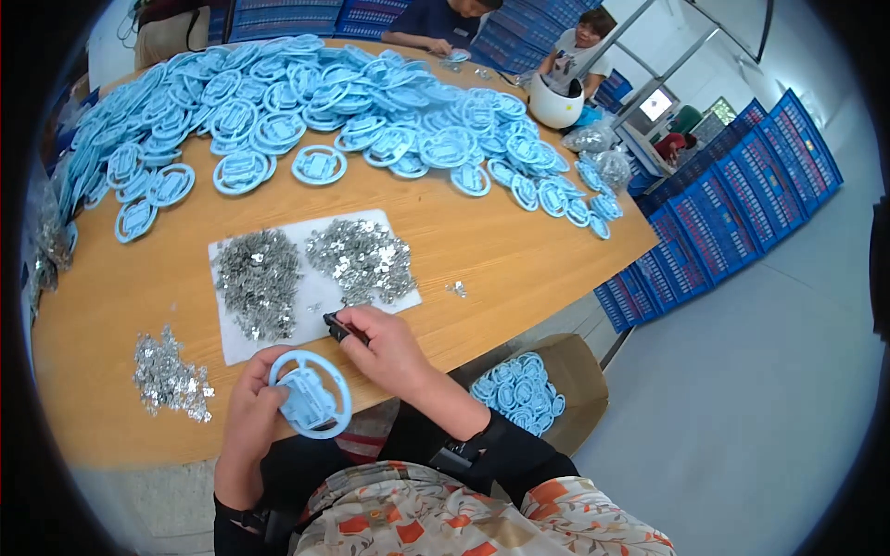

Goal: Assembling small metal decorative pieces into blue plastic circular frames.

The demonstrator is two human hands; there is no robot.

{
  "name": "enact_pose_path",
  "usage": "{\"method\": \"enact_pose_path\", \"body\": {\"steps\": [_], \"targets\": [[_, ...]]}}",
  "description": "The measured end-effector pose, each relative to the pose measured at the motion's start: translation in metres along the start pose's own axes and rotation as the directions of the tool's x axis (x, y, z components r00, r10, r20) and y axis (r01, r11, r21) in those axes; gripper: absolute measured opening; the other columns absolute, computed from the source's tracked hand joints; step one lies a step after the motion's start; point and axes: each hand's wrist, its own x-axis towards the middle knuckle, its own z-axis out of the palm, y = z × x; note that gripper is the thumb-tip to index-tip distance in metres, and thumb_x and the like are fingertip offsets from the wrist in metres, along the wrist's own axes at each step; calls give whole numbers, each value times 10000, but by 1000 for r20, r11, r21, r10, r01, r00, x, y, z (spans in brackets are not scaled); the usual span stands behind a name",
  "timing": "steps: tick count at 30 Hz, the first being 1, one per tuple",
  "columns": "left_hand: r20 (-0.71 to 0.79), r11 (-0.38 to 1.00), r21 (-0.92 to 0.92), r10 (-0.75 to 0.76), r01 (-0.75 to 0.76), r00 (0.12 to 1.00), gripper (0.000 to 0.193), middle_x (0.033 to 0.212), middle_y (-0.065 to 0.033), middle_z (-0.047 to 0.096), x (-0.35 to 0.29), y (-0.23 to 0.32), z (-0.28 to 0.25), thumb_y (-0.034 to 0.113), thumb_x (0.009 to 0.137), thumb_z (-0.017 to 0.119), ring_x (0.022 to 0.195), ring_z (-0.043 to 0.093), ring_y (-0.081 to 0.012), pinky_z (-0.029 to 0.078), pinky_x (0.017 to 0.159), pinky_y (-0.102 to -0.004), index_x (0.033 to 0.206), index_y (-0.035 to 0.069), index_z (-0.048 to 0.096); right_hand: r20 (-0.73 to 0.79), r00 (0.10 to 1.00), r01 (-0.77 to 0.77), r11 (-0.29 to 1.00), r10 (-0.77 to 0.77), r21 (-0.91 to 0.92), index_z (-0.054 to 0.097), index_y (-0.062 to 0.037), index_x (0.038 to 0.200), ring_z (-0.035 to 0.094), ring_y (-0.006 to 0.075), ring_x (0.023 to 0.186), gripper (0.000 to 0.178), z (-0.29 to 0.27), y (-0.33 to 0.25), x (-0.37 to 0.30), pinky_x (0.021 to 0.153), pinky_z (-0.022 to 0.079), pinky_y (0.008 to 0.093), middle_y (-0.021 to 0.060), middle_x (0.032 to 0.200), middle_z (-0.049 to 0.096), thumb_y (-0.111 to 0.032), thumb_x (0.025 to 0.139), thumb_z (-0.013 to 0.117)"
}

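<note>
From afar, I close my left hand point(252, 400) around a blue wheel point(311, 398) beside the white mat's point(302, 334) near edge, probably leaving its face clear. My right hand point(387, 348) curls around a black tool point(339, 327) at that edge, conveniently near metal pieces point(258, 284).

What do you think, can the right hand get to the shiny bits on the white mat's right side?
Yes, probably. The right hand, holding a small black tool, is by the near edge of the white mat, and nothing seems to stand between it and the right pile of shiny bits.
</note>
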Motion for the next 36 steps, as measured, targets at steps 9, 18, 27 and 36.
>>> {"method": "enact_pose_path", "body": {"steps": [9, 18, 27, 36], "targets": [[15, 997, -62, 48, -47, 999, 498, 1068, -42, 612, 8, -2, 2, -42, 794, 440, 959, 590, -109, 478, 868, -255, 1282, 14, 521, 66, 995, -71, 997, 70, 20, 581, -26, 1173, 625, 358, 801, 321, -13, -5, 9, 713, 501, 393, 202, 898, 614, -58, 855, 605], [72, 998, -52, 50, -46, 996, 513, 1112, -49, 614, -5, -3, -12, -43, 808, 473, 1014, 587, -111, 479, 898, -268, 1317, 15, 500, -256, 712, 123, 475, -654, -872, 595, -35, 1146, 643, 360, 760, 274, -192, -40, 120, 673, 517, 454, 187, 856, 656, -27, 879, 534], [205, 963, 202, 135, -176, 970, 503, 1181, -65, 608, -6, 2, -8, 19, 855, 511, 1095, 560, -127, 470, 934, -299, 1357, 42, 494, -340, 837, 219, 831, -429, -511, 583, 4, 1260, 599, 153, 841, 363, -179, -30, 115, 795, 494, 281, 63, 1002, 646, 5, 902, 518], [177, 992, 44, 107, -117, 978, 430, 1079, -42, 617, -54, 10, -13, 27, 861, 545, 987, 586, -83, 504, 845, -263, 1291, 25, 522, 284, 931, 290, 939, -231, -187, 659, -18, 1011, 653, 216, 818, 223, 15, -35, 66, 737, 522, 307, 104, 871, 646, 9, 793, 620]]}}
